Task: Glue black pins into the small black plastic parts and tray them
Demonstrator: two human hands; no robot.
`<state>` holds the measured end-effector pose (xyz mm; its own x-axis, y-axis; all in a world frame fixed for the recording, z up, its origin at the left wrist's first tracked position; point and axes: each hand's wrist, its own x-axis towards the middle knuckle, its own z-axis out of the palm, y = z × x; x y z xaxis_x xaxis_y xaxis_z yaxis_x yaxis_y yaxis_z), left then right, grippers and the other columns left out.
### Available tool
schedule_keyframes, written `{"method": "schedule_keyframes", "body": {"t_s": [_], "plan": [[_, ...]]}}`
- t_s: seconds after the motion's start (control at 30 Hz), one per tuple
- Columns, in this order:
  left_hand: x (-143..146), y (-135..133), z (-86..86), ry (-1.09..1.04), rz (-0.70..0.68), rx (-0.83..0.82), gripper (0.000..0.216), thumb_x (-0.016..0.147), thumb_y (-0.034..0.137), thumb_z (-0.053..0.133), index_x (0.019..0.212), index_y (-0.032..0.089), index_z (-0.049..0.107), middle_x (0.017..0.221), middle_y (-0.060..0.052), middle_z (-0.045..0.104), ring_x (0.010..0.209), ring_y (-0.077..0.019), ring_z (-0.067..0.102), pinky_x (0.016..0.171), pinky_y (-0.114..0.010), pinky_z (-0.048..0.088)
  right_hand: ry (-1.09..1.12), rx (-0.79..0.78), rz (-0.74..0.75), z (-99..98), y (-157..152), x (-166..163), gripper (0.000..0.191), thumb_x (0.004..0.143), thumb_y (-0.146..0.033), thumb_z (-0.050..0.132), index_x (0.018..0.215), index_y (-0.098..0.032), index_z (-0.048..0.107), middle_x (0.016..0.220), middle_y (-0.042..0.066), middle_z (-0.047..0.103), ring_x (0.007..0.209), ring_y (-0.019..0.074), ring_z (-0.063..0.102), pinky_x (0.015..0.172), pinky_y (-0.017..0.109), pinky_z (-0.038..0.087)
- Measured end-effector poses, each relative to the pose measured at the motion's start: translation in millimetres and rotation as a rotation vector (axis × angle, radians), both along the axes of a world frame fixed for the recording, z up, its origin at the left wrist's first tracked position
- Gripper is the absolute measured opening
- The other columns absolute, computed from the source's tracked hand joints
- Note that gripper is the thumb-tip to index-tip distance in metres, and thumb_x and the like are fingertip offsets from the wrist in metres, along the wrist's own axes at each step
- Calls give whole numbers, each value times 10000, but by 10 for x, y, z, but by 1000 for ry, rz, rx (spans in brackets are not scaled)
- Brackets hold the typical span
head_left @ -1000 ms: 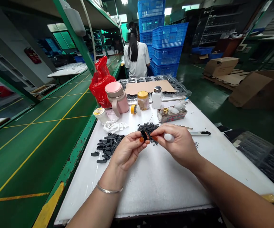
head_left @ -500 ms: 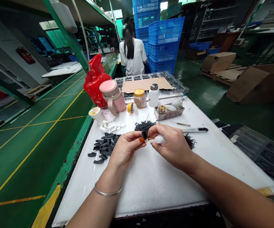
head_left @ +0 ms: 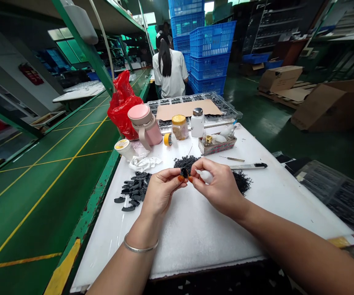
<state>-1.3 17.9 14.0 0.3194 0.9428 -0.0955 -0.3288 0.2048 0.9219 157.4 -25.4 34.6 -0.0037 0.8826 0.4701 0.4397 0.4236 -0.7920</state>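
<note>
My left hand (head_left: 164,189) pinches a small black plastic part (head_left: 184,172) between thumb and fingers above the white tabletop. Close against it, my right hand (head_left: 219,183) is closed around a small white squeeze bottle (head_left: 206,176), its nozzle pointing up and left. The right thumb and fingertip come right up to the black part; whether they touch it I cannot tell. Left of my hands lies a pile of curved black pieces (head_left: 135,189). Behind them is a heap of tiny black parts (head_left: 186,162), and thin black pins (head_left: 242,182) lie beyond my right wrist.
A pink flask (head_left: 149,129), yellow-lidded jar (head_left: 180,128), white pump bottle (head_left: 197,123) and small box of bottles (head_left: 217,144) line the back. A utility knife (head_left: 249,166) lies to the right. A green conveyor (head_left: 51,176) runs along the left; a co-worker (head_left: 170,71) sits ahead.
The squeeze bottle's nozzle has turned from pointing at the black part to pointing up and away. My right thumb and fingertip have come close to the part.
</note>
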Motion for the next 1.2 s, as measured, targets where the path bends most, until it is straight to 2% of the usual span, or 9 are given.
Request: {"method": "schedule_keyframes", "body": {"t_s": [0.07, 0.13, 0.23, 0.3, 0.43, 0.6, 0.77, 1.0, 1.2], "plan": [[-2, -5, -8, 52, 32, 83, 230, 623, 204, 839, 804, 114, 728, 760, -83, 702, 649, -142, 646, 640, -207, 553, -22, 34, -7, 2, -6, -1, 148, 727, -42, 583, 775, -183, 580, 765, -24, 618, 706, 120, 554, 684, 228, 400], [-8, -7, -19, 99, 40, 151, 216, 646, 210, 825, 820, 119, 733, 779, -85, 704, 678, -158, 653, 660, -229, 559, 5, -8, -7, -7, 5, 2, 129, 733, -58, 582, 773, -180, 584, 743, -23, 606, 685, 117, 539, 658, 230, 398], [-17, -8, -36, 120, 10, 210, 184, 675, 210, 805, 825, 127, 736, 789, -79, 699, 684, -162, 650, 664, -242, 558, 193, -173, 50, -37, 46, 2, 62, 741, -127, 613, 768, -173, 581, 679, -26, 570, 616, 107, 501, 574, 220, 391], [-17, -10, -39, 121, -3, 243, 160, 684, 202, 796, 817, 136, 735, 786, -66, 692, 667, -154, 642, 654, -243, 555, 347, -266, 104, -61, 77, -7, 82, 722, -154, 643, 757, -167, 570, 645, -32, 556, 580, 98, 492, 534, 211, 385], [-3, -27, -17, 164, 27, 313, 130, 701, 195, 776, 813, 144, 735, 816, -59, 684, 684, -157, 642, 664, -249, 552, 512, -334, 148, -107, 127, -22, 160, 694, -189, 694, 792, -155, 573, 647, -20, 606, 581, 105, 542, 553, 219, 413], [15, -53, 35, 181, 110, 335, 196, 705, 199, 767, 885, 146, 710, 809, -56, 680, 688, -156, 639, 656, -250, 548, 425, -329, 140, -151, 179, 20, 191, 722, -298, 720, 767, -142, 621, 659, 0, 616, 582, 110, 522, 553, 234, 406], [17, -75, 80, 135, 126, 323, 360, 705, 191, 761, 1032, 147, 618, 776, -38, 662, 665, -150, 625, 642, -263, 549, 405, -387, 214, -163, 187, 39, 356, 737, -486, 703, 707, -142, 617, 641, 20, 617, 547, 109, 479, 516, 240, 394], [18, -125, 119, 150, 76, 393, 298, 754, 165, 710, 1030, 145, 601, 768, -37, 659, 664, -152, 625, 642, -261, 545, 413, -340, 225, -142, 137, -9, 355, 726, -469, 724, 645, -152, 585, 595, 9, 589, 553, 114, 487, 530, 241, 398], [16, -138, 125, 175, 101, 410, 294, 751, 152, 706, 1028, 153, 610, 767, -34, 659, 671, -147, 625, 639, -245, 536, 402, -320, 188, -141, 126, -31, 372, 714, -480, 735, 629, -146, 595, 572, 5, 582, 529, 106, 476, 515, 235, 390]]}}
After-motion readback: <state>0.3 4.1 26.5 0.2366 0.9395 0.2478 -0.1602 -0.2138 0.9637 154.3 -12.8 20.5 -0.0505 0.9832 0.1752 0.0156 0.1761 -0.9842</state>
